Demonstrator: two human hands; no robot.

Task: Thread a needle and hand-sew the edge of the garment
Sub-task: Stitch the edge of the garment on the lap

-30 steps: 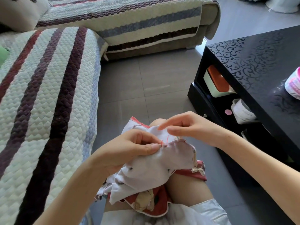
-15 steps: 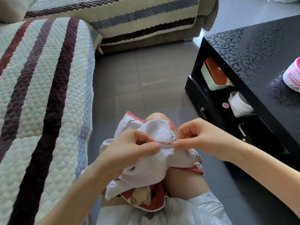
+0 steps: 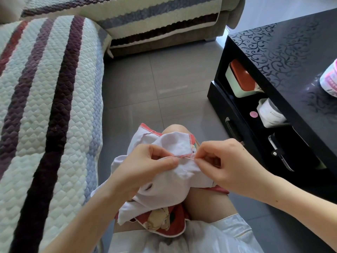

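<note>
**Head view.** The white garment (image 3: 171, 181), red-trimmed and printed with a cartoon figure, lies bunched over the person's raised knee (image 3: 173, 127). The left hand (image 3: 144, 167) pinches its folded edge between the thumb and curled fingers. The right hand (image 3: 226, 167), just beside it, pinches the needle (image 3: 188, 157) between thumb and forefinger tips. The needle lies along the edge, between the 2 hands. A striped quilted sofa cover (image 3: 45, 106) lies at left. A black table (image 3: 284, 57) stands at right, bearing a pink-and-white container (image 3: 330, 79).
</note>
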